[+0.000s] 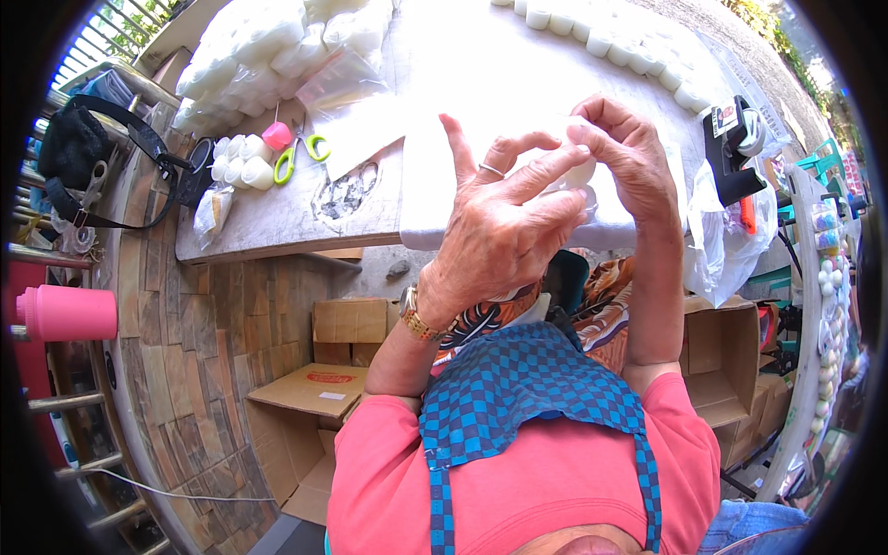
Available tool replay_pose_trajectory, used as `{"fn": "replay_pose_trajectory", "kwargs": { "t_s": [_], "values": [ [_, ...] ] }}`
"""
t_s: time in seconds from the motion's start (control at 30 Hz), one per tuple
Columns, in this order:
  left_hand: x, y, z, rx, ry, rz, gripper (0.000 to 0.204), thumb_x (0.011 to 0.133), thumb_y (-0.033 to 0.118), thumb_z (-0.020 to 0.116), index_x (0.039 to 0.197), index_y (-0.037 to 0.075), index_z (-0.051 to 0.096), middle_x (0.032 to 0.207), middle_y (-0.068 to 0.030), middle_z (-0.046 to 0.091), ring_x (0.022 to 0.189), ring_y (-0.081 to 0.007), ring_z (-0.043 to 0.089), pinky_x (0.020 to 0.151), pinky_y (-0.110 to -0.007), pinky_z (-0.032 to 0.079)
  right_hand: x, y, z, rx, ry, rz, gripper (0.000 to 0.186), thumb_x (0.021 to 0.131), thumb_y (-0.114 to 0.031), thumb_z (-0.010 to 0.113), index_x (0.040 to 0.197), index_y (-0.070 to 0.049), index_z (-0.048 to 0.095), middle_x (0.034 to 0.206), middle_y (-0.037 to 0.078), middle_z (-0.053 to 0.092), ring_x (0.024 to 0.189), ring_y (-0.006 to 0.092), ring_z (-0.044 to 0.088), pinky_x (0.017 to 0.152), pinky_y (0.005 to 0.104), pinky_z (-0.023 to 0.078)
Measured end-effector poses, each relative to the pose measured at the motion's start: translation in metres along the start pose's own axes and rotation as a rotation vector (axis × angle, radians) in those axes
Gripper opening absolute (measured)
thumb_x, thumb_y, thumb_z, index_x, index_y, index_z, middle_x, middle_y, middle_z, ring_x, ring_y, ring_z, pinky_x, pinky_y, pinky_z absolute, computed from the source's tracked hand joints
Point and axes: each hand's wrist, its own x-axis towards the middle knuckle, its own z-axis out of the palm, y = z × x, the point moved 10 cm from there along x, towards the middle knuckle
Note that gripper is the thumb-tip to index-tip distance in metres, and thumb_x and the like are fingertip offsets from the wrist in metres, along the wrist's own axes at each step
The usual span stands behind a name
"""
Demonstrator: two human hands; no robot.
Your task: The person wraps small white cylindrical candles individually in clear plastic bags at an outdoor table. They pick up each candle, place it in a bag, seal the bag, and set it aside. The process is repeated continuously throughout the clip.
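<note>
My left hand (504,227) is raised above the table edge with its fingers spread, a ring on one finger and a gold watch at the wrist. Its fingertips touch a small white round object (581,176) that my right hand (624,153) pinches from above. Both hands meet over a white sheet (435,185) lying on the worn table (277,217). Most of the white object is hidden by the fingers.
Clear bags of white round pieces (268,46) are piled at the far left; loose ones lie by green-handled scissors (291,162) and a pink cup (277,136). A row of white pieces (629,46) curves along the far right. Open cardboard boxes (305,416) stand on the floor.
</note>
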Motion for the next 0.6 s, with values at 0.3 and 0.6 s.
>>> {"fn": "replay_pose_trajectory", "kwargs": {
  "t_s": [0.3, 0.6],
  "values": [
    [0.002, 0.004, 0.002, 0.048, -0.026, -0.031, 0.004, 0.08, 0.02, 0.075, 0.083, 0.017, 0.074, 0.123, 0.0008, 0.068, 0.119, -0.022, 0.056, 0.11, -0.073, -0.009, -0.003, -0.008, -0.005, -0.004, 0.112, -0.084, 0.022, 0.094, -0.025, 0.067, 0.098, -0.003, 0.071, 0.087, 0.001, 0.069, 0.082, 0.0069, 0.058, 0.073, 0.0231, 0.047],
    [0.005, 0.007, 0.003, 0.111, -0.072, -0.055, 0.004, 0.082, 0.021, 0.074, 0.083, 0.018, 0.073, 0.125, 0.0015, 0.067, 0.121, -0.0229, 0.054, 0.108, -0.075, -0.009, -0.007, -0.014, -0.004, -0.127, -0.042, -0.044, 0.021, 0.097, -0.02, 0.062, 0.106, -0.003, 0.07, 0.091, 0.005, 0.07, 0.088, 0.0111, 0.064, 0.08, 0.0253, 0.052]
  ]
}}
